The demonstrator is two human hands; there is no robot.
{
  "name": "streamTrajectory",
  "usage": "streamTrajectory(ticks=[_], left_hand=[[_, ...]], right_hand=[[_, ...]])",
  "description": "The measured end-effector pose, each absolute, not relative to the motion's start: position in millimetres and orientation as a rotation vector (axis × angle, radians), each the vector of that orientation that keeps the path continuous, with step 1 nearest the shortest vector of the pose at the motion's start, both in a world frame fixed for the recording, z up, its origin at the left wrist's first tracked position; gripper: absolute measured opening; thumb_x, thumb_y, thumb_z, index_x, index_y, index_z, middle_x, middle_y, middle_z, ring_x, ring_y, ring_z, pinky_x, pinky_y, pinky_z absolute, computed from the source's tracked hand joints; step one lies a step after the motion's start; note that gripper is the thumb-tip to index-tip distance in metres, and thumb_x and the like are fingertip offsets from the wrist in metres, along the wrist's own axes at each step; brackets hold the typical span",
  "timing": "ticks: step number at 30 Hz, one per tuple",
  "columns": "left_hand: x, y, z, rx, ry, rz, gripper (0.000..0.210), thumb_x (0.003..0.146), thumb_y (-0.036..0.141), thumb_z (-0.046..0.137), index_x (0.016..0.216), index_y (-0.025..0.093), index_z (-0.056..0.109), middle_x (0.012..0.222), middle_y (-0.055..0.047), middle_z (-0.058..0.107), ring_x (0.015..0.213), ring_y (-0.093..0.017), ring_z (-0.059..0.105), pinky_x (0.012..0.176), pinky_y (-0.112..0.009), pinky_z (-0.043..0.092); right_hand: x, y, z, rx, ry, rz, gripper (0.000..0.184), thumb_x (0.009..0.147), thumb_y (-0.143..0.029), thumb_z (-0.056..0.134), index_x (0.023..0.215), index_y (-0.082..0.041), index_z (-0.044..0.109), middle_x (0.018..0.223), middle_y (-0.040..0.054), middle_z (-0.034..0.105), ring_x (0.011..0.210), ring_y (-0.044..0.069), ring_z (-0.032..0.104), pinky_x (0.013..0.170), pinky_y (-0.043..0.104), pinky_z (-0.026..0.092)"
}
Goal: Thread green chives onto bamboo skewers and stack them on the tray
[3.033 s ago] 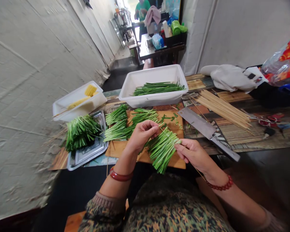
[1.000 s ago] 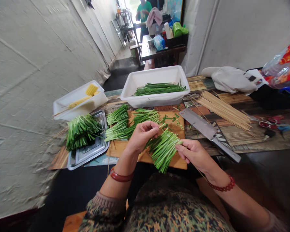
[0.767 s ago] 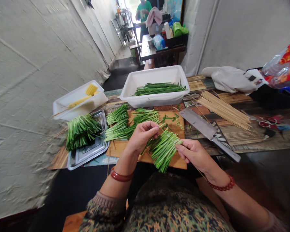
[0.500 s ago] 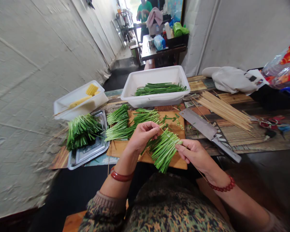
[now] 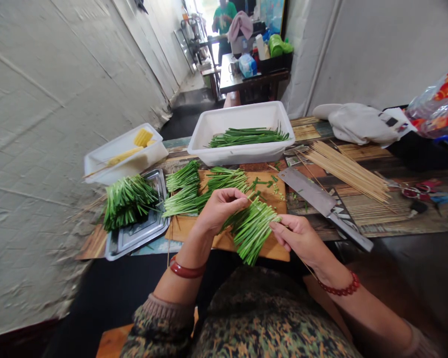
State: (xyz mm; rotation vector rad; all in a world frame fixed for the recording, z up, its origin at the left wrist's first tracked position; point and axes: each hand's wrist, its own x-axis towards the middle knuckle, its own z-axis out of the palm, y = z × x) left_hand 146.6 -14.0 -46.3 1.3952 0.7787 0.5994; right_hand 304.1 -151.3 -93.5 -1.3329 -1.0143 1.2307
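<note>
Head view: right hand [image 5: 296, 236] grips skewered chives [image 5: 252, 236], left hand [image 5: 224, 209] pinches apparently one stalk [image 5: 251, 195]. Tray bundle [image 5: 127, 201] seems done; tub chives [image 5: 248, 137] look unskewered.

Bundle of green stalks [image 5: 254, 232], just below and right of the frame's centre. The slender, cut stalks lie side by side in a slightly fanned mat, slanting from upper right to lower left; their colour varies from pale, almost whitish green to deeper green. The loose lower ends are uneven. A thin, straight, light-brown skewer [image 5: 307, 268] shows below and right of the bundle, slanting toward the lower right; its remaining length is hidden.
</note>
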Motion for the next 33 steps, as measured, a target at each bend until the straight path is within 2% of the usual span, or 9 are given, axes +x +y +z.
streamTrajectory(ticks=[3, 6, 10, 12, 15, 19, 26, 30, 33], left_hand=[[145.9, -13.4, -47.4, 1.428, 0.763, 0.560, 0.025, 0.065, 0.033, 0.079, 0.061, 0.013, 0.064, 0.060, 0.002, 0.054, 0.056, -0.008, 0.043, 0.054, -0.022, 0.033], [144.4, -12.9, -47.5, 1.472, 0.694, 0.582, 0.025, 0.067, 0.034, 0.079, 0.064, 0.013, 0.065, 0.068, 0.000, 0.058, 0.065, -0.010, 0.049, 0.062, -0.022, 0.039], [141.9, -12.5, -47.5, 1.421, 0.597, 0.471, 0.030, 0.069, 0.037, 0.079, 0.086, 0.014, 0.071, 0.086, -0.005, 0.067, 0.079, -0.015, 0.058, 0.077, -0.026, 0.045], [140.6, -11.5, -48.7, 1.405, 0.578, 0.375, 0.031, 0.070, 0.039, 0.079, 0.087, 0.014, 0.071, 0.080, -0.003, 0.067, 0.072, -0.013, 0.058, 0.072, -0.025, 0.045], [137.9, -8.6, -51.0, 1.427, 0.609, 0.337, 0.031, 0.072, 0.041, 0.078, 0.074, 0.012, 0.069, 0.066, 0.000, 0.062, 0.059, -0.009, 0.051, 0.061, -0.021, 0.041], [134.6, -6.7, -52.7, 1.390, 0.691, 0.431, 0.032, 0.070, 0.041, 0.079, 0.070, 0.011, 0.068, 0.063, 0.001, 0.060, 0.056, -0.008, 0.049, 0.058, -0.020, 0.039], [136.2, -15.8, -56.3, 1.269, 0.626, 0.408, 0.034, 0.067, 0.041, 0.083, 0.082, 0.013, 0.073, 0.076, -0.003, 0.069, 0.065, -0.011, 0.059, 0.066, -0.023, 0.048], [136.0, -16.9, -50.3, 1.271, 0.647, 0.347, 0.033, 0.067, 0.042, 0.083, 0.078, 0.012, 0.072, 0.073, -0.002, 0.069, 0.061, -0.011, 0.060, 0.063, -0.023, 0.048], [135.5, -12.6, -48.8, 1.272, 0.674, 0.329, 0.034, 0.065, 0.041, 0.084, 0.078, 0.012, 0.071, 0.073, -0.003, 0.070, 0.060, -0.011, 0.060, 0.062, -0.022, 0.048]], right_hand=[[304.5, -148.6, -94.0, -1.316, -1.028, 1.237, 0.046, 0.085, -0.055, 0.058, 0.058, -0.020, 0.048, 0.049, -0.0047, 0.047, 0.041, 0.007, 0.039, 0.041, 0.021, 0.032], [306.1, -145.7, -94.2, -1.303, -1.053, 1.250, 0.046, 0.085, -0.055, 0.059, 0.058, -0.019, 0.049, 0.050, -0.0046, 0.047, 0.042, 0.007, 0.039, 0.040, 0.020, 0.031], [310.0, -141.2, -90.8, -1.303, -1.092, 1.254, 0.045, 0.085, -0.054, 0.059, 0.058, -0.019, 0.049, 0.050, -0.0044, 0.048, 0.042, 0.007, 0.040, 0.041, 0.020, 0.031], [313.9, -137.6, -86.8, -1.311, -1.127, 1.258, 0.044, 0.085, -0.054, 0.059, 0.058, -0.019, 0.050, 0.050, -0.0042, 0.049, 0.042, 0.007, 0.041, 0.041, 0.021, 0.030], [323.4, -130.6, -78.5, -1.335, -1.238, 1.248, 0.033, 0.084, -0.046, 0.061, 0.068, -0.017, 0.061, 0.052, -0.0031, 0.054, 0.044, 0.009, 0.045, 0.042, 0.021, 0.032], [338.5, -122.7, -65.7, -1.373, -1.447, 1.061, 0.020, 0.085, -0.033, 0.059, 0.082, -0.016, 0.070, 0.063, 0.0002, 0.064, 0.056, 0.013, 0.056, 0.052, 0.023, 0.040], [338.1, -113.7, -53.3, -1.454, -1.588, 0.758, 0.024, 0.087, -0.027, 0.056, 0.069, -0.019, 0.071, 0.061, 0.0001, 0.067, 0.057, 0.014, 0.058, 0.055, 0.024, 0.040], [335.6, -113.0, -58.1, -1.448, -1.553, 0.850, 0.028, 0.087, -0.029, 0.056, 0.065, -0.018, 0.069, 0.059, 0.0006, 0.067, 0.053, 0.013, 0.057, 0.053, 0.023, 0.041], [337.5, -118.2, -63.2, -1.429, -1.501, 0.982, 0.025, 0.087, -0.031, 0.057, 0.071, -0.017, 0.070, 0.060, 0.0007, 0.066, 0.052, 0.012, 0.057, 0.051, 0.022, 0.041]])
